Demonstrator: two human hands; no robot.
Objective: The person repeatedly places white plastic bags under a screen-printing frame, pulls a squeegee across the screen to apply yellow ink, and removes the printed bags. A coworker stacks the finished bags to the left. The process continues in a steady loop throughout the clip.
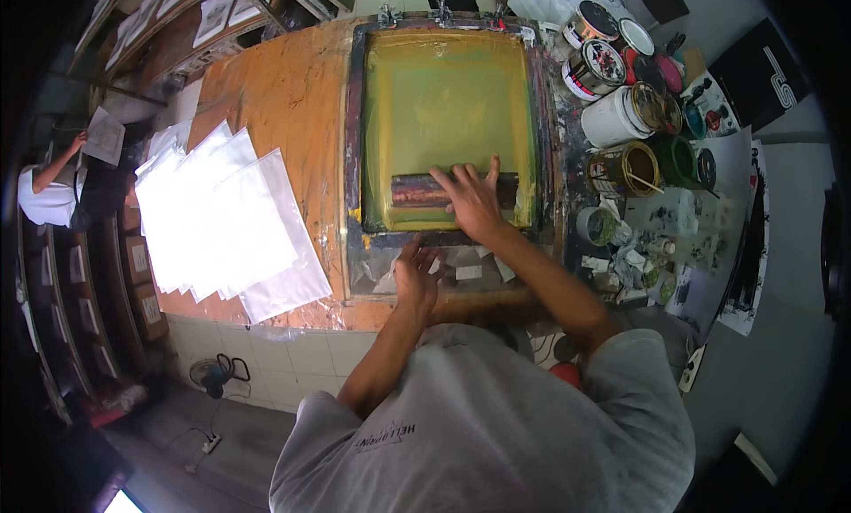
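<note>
A screen printing frame (355,140) with dark, paint-stained edges lies on the orange-brown table, its mesh (443,96) yellow-green. Across the near end of the mesh lies a squeegee (418,192) with a dark, worn wooden handle. My right hand (477,203) grips it from above, fingers spread over the handle and thumb side toward the left. My left hand (417,275) is at the frame's near edge, fingers curled and touching it; part of the grip is hidden. Whatever lies under the frame is out of sight.
Left on the table is a fanned stack of white sheets in clear plastic (222,220). Paint cans (612,114), a tub with a stick (634,169) and crumpled rags (631,260) crowd the right. Hinge clamps (441,15) hold the frame's far edge. Another person (55,189) holds a sheet far left.
</note>
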